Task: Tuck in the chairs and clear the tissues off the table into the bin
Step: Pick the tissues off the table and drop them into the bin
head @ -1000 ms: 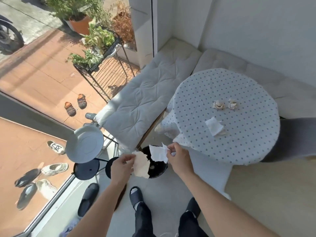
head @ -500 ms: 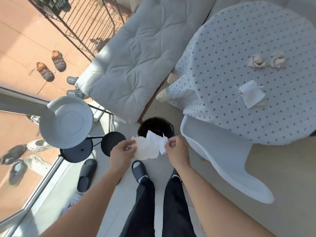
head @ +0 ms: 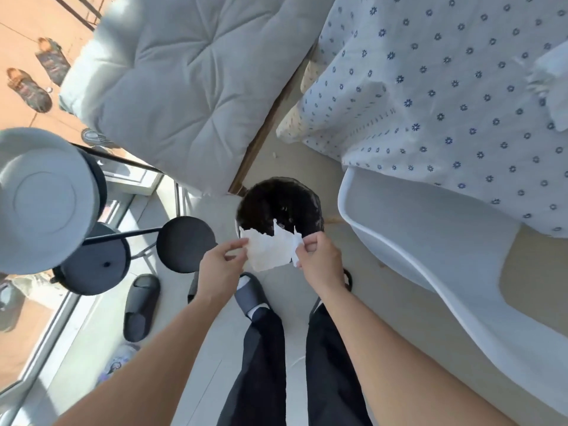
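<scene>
We look down and see our own dark trouser legs (head: 267, 358) and a grey slipper (head: 250, 298) on the pale floor. A black slipper (head: 140, 305) lies off to the left.

Just past our feet, we hold our two hands up. Our left hand (head: 219, 269) pinches the left edge of the tissues (head: 269, 250) between thumb and fingertips. Our right hand (head: 321, 259) pinches the right edge the same way. The tissues are white, crumpled and torn on top. They hang between our hands, right over the near rim of the bin (head: 279, 204).

The bin is round with a black bag in it. It sits on the floor between a black side table (head: 184, 244) and a white chair (head: 430, 250).

The chair seat goes under the table (head: 445, 87), which has a white cloth with little blue flowers. One more tissue (head: 553, 81) lies on it at the far right, blurry. Farther left is a grey cushion (head: 184, 72).
</scene>
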Demonstrator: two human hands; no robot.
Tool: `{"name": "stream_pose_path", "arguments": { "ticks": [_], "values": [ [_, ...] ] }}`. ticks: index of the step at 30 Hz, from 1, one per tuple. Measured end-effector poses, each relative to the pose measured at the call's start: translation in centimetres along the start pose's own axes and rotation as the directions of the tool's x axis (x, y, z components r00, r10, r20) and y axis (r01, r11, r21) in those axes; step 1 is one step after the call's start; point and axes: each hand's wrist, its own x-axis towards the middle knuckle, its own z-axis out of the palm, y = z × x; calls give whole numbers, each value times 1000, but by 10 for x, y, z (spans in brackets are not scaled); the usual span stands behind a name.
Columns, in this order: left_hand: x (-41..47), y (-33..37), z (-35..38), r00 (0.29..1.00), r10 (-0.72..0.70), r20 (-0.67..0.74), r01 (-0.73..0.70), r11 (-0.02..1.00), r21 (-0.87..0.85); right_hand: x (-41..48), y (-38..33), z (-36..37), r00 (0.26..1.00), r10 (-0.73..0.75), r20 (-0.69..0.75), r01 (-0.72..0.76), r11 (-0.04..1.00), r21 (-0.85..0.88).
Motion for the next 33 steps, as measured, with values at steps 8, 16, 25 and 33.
{"name": "stream_pose_path", "arguments": {
  "ticks": [8,16,25,33],
  "values": [
    [27,3,23,996,9,84,-15,998,69,26,14,8,997,70,-11,-70,997,30],
    [34,17,33,984,-13,178,-10,992,126,32,16,12,998,57,13,-57,998,-10],
    [14,29,19,975,-5,222,-42,977,208,16,10,11,999,21,38,-18,998,-63],
    [-74,104,-52,967,74,242,-110,984,138,-79,-81,-50,991,-126,32,128,990,-53]
  ]
}}
